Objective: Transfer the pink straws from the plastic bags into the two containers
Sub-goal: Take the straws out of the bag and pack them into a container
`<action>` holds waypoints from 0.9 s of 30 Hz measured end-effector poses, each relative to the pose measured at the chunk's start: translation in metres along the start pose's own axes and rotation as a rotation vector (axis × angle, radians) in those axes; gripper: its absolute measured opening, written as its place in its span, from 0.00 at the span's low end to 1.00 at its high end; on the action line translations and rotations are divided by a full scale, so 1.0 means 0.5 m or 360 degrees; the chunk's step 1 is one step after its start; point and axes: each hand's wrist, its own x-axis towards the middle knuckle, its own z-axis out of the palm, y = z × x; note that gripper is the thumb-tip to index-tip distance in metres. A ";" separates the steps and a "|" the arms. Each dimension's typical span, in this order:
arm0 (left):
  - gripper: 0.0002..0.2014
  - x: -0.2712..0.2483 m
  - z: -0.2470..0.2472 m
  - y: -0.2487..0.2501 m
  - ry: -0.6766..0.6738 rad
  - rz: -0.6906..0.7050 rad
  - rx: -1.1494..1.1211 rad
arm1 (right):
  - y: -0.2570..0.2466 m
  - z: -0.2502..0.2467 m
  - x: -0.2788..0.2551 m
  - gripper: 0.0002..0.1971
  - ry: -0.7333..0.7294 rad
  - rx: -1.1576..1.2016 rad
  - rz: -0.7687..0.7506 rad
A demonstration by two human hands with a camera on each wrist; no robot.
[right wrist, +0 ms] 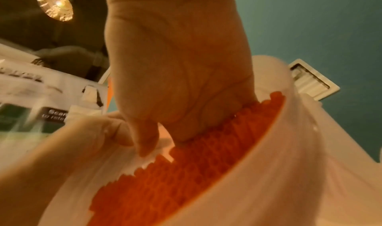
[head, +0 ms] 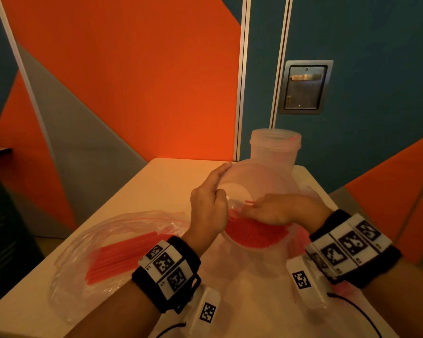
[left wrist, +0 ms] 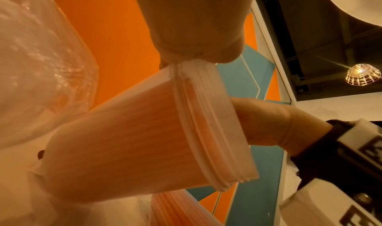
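The near translucent plastic container (head: 252,242) is tipped toward the person on the pale table (head: 142,186), and its mouth is packed about halfway with the ends of pink straws (head: 257,234). The left hand (head: 209,211) is clamped on the rim at the left of the mouth, thumb and fingers pinching it, as the left wrist view shows. The right hand (head: 276,211) is pressed into the mouth on top of the packed straws; a few loose straws (head: 249,203) lie at its fingertips, but whether they are pinched or merely pushed cannot be told.

A second translucent plastic container (head: 275,148) stands upright behind, at the far edge of the table; a faint pink tint and one straw tip at its rim suggest that some straws are already inside (how many cannot be judged through the wall).

To the left, a clear zip-top plastic bag (head: 108,242) lies flat on the table with a bundle of pink straws (head: 122,259) inside. The task is therefore judged well under way but unfinished: this bundle remains to be transferred, and room is left in the near container.
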 end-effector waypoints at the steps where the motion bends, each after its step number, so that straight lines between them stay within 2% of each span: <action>1: 0.30 0.001 0.000 -0.001 0.0005 -0.0021 -0.0018 | 0.000 0.005 0.001 0.35 0.0022 0.0020 -0.0047; 5: 0.25 0.027 -0.007 -0.001 0.0095 -0.0200 0.0007 | -0.002 -0.019 -0.026 0.26 0.0498 0.0189 -0.0367; 8: 0.19 0.079 -0.008 0.005 0.0201 -0.0496 0.0047 | -0.002 -0.049 -0.055 0.25 0.0846 0.0358 -0.0478; 11: 0.18 0.125 -0.003 0.013 0.0230 -0.0911 0.0105 | 0.004 -0.070 -0.071 0.24 0.0881 0.0361 -0.0467; 13: 0.18 0.142 0.004 0.013 0.0210 -0.1103 0.0116 | 0.008 -0.068 -0.063 0.26 0.0807 0.0049 -0.0350; 15: 0.17 0.148 0.014 0.008 0.0160 -0.1196 0.0099 | 0.013 -0.054 -0.044 0.29 0.0743 -0.0190 -0.0264; 20: 0.13 0.146 0.017 0.002 0.0120 -0.1154 0.0018 | 0.024 -0.032 -0.022 0.27 0.0751 -0.0113 -0.0299; 23: 0.11 0.131 0.002 0.006 0.0006 -0.1159 -0.0159 | 0.026 -0.033 -0.021 0.26 0.0749 -0.0105 -0.0303; 25: 0.11 0.114 -0.022 0.008 -0.0109 -0.1058 -0.0202 | 0.022 -0.028 -0.024 0.28 0.0793 -0.0061 -0.0311; 27: 0.10 0.094 -0.064 0.016 -0.0118 -0.0848 -0.0107 | 0.011 -0.017 -0.033 0.30 0.0915 -0.0005 -0.0338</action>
